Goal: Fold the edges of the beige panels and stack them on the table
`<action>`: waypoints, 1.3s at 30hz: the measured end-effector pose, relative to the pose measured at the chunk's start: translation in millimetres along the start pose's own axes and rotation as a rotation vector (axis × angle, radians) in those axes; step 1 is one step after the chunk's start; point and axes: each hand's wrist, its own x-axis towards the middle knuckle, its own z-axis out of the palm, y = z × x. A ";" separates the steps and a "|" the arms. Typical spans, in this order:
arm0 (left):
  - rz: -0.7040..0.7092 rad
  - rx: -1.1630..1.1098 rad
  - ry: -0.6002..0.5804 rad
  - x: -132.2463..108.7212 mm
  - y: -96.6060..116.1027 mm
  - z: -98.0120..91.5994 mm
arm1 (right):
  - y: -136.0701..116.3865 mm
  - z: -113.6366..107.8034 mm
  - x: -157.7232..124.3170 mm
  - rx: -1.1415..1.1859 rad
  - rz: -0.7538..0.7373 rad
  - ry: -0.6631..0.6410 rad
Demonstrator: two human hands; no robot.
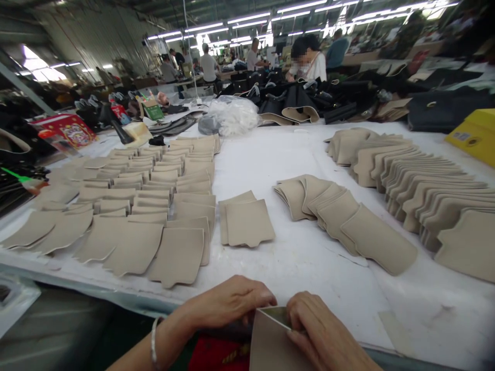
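Observation:
At the near table edge, a taupe leather-like piece (273, 344) with pale cut edges is between my hands, its top parted so that a darker inside shows. My left hand (242, 300) is closed at its upper left corner, the fingertips partly hidden behind it. My right hand (315, 325) grips the upper right side, thumb in front and fingers curled over the edge. Just beyond lie a couple of similar flat pieces (250, 222), each with a small tab. A fanned stack of longer pieces (377, 239) rests to the right of them.
Rows of overlapping taupe pieces (133, 245) cover the table's left side. A long leaning row (429, 190) stands at right, near a yellow box (474, 135). Clear plastic bags (232, 114) and black bags (286, 100) lie at the back. A co-worker (311, 62) is beyond.

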 end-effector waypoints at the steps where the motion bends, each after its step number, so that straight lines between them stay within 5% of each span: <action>1: 0.011 -0.044 0.002 -6.4 -1.2 3.8 | 1.8 2.9 -1.2 0.017 0.021 0.008; 6: 0.006 -0.530 0.107 -11.9 -14.4 22.2 | -0.7 -5.7 16.8 -0.049 -0.020 0.087; 11: -0.085 -0.779 -0.040 -10.3 -18.4 19.5 | -11.3 -19.0 24.6 -0.049 -0.079 0.083; 14: -0.136 -0.681 -0.097 -18.0 -21.0 23.0 | -11.9 -6.3 8.1 0.026 0.024 -0.071; 16: -0.124 -0.488 -0.036 -23.5 -20.6 28.0 | -11.5 6.3 -3.8 0.050 0.093 -0.116; 19: -0.133 -0.095 0.111 -27.8 -13.4 32.0 | -11.5 19.8 -12.9 0.043 0.069 -0.083; 23: -0.146 0.169 0.118 -27.4 -1.8 29.8 | -11.5 21.4 -11.2 -0.003 0.010 -0.055; 39: -0.113 0.094 0.063 -14.3 5.8 26.1 | -15.2 2.9 -1.9 0.103 0.047 -0.132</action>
